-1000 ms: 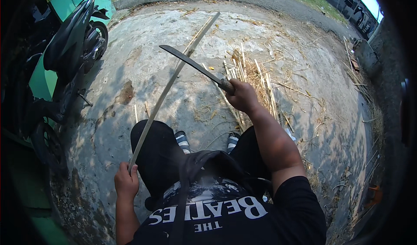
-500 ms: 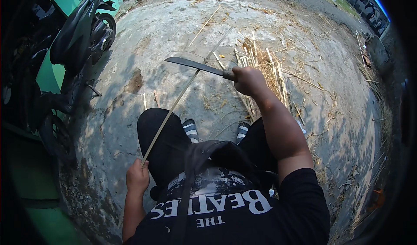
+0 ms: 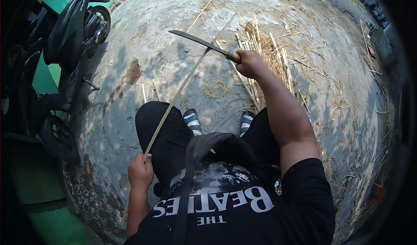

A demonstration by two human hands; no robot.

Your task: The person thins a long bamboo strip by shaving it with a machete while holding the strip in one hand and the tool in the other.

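Observation:
My left hand (image 3: 140,172) is closed round the near end of a long, thin bamboo strip (image 3: 177,95). The strip slants over my left knee, away and to the right. In my right hand (image 3: 252,64) is the wooden handle of a machete (image 3: 197,40), its dark blade pointing left. The blade crosses the strip toward the strip's far part; I cannot tell how deep its edge sits against it. My right arm is stretched forward, while the left stays near my hip.
Right of centre, a pile of bamboo strips (image 3: 281,64) lies on the concrete with curly shavings (image 3: 265,40) around it. A single strip (image 3: 204,11) rests farther off. Along the left stands a parked motorcycle (image 3: 69,40) beside a green wall (image 3: 47,77). My sandalled feet (image 3: 192,121) are below.
My right hand and the machete have moved slightly away and to the right along the strip. The blade now tilts more, its tip farther off. My left hand keeps its grip.

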